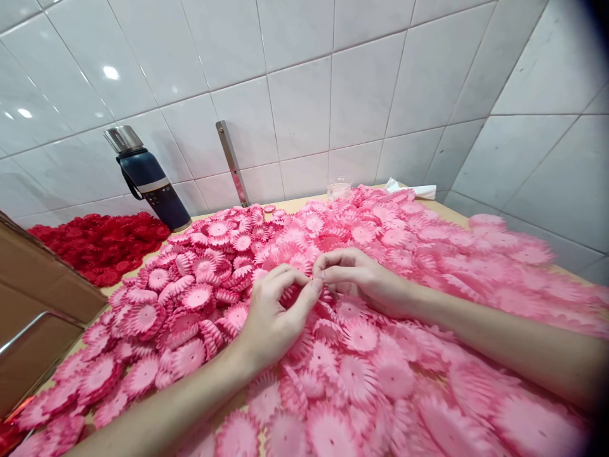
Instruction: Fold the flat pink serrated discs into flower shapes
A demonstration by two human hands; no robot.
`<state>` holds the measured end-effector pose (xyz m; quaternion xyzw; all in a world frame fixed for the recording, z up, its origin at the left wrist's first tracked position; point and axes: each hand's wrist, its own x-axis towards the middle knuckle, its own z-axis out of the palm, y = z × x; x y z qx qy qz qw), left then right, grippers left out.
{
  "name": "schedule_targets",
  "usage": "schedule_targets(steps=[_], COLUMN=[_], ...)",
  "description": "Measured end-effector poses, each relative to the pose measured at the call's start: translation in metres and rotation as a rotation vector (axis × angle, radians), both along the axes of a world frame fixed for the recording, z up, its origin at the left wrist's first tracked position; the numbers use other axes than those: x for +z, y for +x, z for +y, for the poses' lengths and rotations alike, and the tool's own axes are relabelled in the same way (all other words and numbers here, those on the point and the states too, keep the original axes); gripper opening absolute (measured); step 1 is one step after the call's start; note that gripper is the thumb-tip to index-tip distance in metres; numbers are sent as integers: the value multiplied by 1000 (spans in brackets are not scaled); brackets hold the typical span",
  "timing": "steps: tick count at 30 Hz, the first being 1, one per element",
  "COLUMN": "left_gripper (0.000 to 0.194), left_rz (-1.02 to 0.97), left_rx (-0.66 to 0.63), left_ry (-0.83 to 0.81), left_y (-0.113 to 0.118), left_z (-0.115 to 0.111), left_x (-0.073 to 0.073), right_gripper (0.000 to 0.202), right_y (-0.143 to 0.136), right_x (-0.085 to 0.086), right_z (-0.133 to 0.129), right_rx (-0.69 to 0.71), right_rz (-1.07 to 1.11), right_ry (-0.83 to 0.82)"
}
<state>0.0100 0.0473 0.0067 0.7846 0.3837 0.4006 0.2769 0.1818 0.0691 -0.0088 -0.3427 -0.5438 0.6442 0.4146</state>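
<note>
Over the middle of a big heap of pink fringed fabric flower discs [361, 336], my left hand [280, 311] and my right hand [359, 279] meet at the fingertips. Thumb and forefinger of each are pinched together. What lies between them is too small and too covered by fingers to make out. Many discs have a small dark hole at the centre. Tighter, cupped pink flower pieces [196, 296] lie to the left of my left hand, and flatter, paler discs [394, 374] spread under and beyond my right forearm.
A pile of red flower pieces [102, 244] lies at the back left, beside a dark blue thermos bottle [159, 190]. Against the tiled wall stand a metal strip [232, 162] and a clear plastic cup [339, 189], with white paper [419, 190] nearby. A cardboard box [42, 304] borders the left.
</note>
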Motion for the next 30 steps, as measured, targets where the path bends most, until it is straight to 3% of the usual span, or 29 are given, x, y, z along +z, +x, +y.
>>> schedule_targets(steps=[30], left_gripper=[23], left_rz=[17], left_rx=[-7], left_ry=[6], left_y=[-1], left_z=[1], left_x=[-1], right_gripper=[10], right_y=[1], right_x=[-1], right_z=[-1], right_rx=[-2], right_rz=[16], right_ry=[-12])
